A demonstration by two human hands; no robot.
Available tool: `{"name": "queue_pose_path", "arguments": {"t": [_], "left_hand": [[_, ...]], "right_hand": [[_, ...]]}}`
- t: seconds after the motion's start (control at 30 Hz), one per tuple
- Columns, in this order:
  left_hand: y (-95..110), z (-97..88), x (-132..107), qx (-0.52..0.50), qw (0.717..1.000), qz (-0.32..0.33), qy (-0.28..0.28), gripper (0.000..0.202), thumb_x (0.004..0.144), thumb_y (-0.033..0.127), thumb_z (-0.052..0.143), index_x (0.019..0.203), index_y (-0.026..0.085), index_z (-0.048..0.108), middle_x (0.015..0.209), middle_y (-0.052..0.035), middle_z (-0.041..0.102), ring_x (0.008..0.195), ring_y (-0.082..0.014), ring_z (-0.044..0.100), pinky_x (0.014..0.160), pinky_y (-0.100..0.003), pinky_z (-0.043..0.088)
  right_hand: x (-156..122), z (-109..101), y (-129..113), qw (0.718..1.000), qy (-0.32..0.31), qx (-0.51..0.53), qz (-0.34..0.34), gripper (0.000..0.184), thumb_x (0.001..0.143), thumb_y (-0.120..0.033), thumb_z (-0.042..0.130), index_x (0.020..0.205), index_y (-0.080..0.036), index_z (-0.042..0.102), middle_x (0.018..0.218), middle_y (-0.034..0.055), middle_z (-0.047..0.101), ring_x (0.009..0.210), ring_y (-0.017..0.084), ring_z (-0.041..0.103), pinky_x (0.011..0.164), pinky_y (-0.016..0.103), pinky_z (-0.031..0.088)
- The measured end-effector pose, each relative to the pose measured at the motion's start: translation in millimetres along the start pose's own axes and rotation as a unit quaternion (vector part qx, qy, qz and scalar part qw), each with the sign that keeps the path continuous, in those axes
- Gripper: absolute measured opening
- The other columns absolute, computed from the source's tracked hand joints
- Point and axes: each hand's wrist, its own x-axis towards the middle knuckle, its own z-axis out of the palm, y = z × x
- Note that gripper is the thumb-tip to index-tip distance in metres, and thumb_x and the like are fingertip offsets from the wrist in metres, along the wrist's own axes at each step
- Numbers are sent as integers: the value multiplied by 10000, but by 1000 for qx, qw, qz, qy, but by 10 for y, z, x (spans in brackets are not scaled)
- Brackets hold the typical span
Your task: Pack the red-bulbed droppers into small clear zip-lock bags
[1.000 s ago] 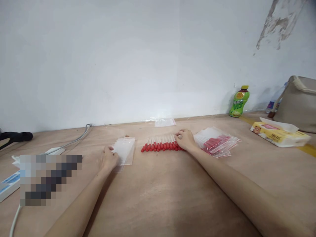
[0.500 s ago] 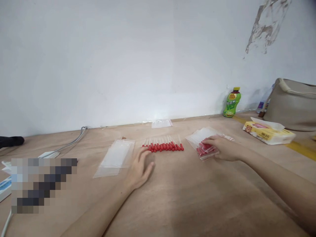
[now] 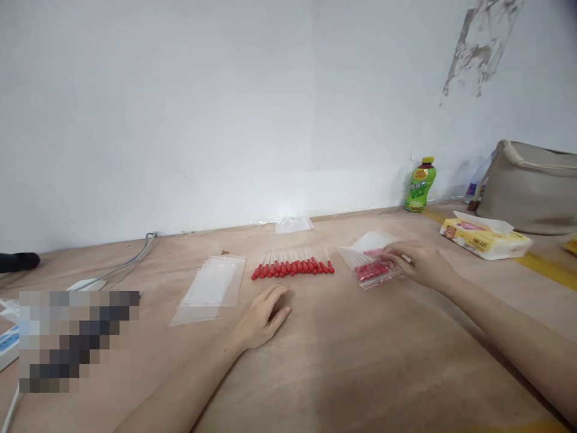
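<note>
Handling clear plastic bags of red-tipped sticks (image 3: 377, 272), right of centre, wants light fingertips. Right hand (image 3: 420, 262) blurred, can't tell if pinching; left hand (image 3: 264, 317), lower centre, empty, thumb spread.

Red-headed sticks (image 3: 293, 266) are lying loose in a close row on the bench (image 3: 342, 367), their pale shafts pointing toward its far edge and their red heads facing away from it. The heads are sitting unevenly, some overlapping. To the right, apart from the row, filled clear bags (image 3: 373, 276) are lying overlapped, red heads showing through the plastic on the side away from the far edge; their number is hard to tell, part being covered. To the left, empty clear bags (image 3: 210, 285) are lying flat, overlapping, slanting toward the far edge.
</note>
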Motion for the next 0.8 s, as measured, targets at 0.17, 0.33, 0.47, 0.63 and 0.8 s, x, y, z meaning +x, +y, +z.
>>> {"name": "queue_pose_path", "arguments": {"t": [0.17, 0.33, 0.47, 0.63, 0.8], "left_hand": [[21, -7, 13, -13, 1000, -3, -4, 294, 865, 262, 419, 1154, 210, 423, 1084, -74, 551, 972, -197, 519, 849, -349, 426], [6, -6, 12, -15, 1000, -21, 4, 268, 883, 292, 395, 1131, 207, 444, 1070, -60, 568, 984, -184, 528, 859, -328, 425], [-8, -14, 2, -8, 998, -37, 46, 259, 910, 292, 323, 1096, 200, 478, 1083, -58, 575, 1019, -187, 518, 884, -335, 410], [-59, -68, -7, -23, 996, -41, 74, 261, 916, 270, 308, 1081, 186, 492, 1069, -63, 575, 1005, -184, 519, 874, -348, 417], [-39, -113, 12, -19, 997, -14, 73, 219, 891, 245, 389, 1050, 187, 528, 1055, -74, 565, 1023, -191, 504, 899, -368, 407]], "right_hand": [[84, -292, -278, 967, 213, 45, 130, 182, 796, -341, 507, 837, -194, 607, 714, 53, 649, 588, 180, 606, 533, 292, 466], [163, -219, -935, 926, 64, 298, 225, 311, 760, -469, 525, 733, -165, 585, 622, 13, 603, 471, 118, 545, 418, 240, 447], [101, 287, -1461, 789, -58, 522, 319, 336, 684, -497, 585, 681, -163, 543, 583, 0, 583, 478, 125, 544, 421, 256, 470], [21, 672, -1769, 666, -138, 628, 378, 142, 786, -343, 495, 805, -203, 506, 689, 12, 639, 596, 166, 624, 562, 337, 532], [-38, 655, -1540, 867, -83, 467, 153, 178, 841, -289, 414, 935, -208, 541, 824, 41, 648, 732, 175, 615, 671, 341, 501]]}}
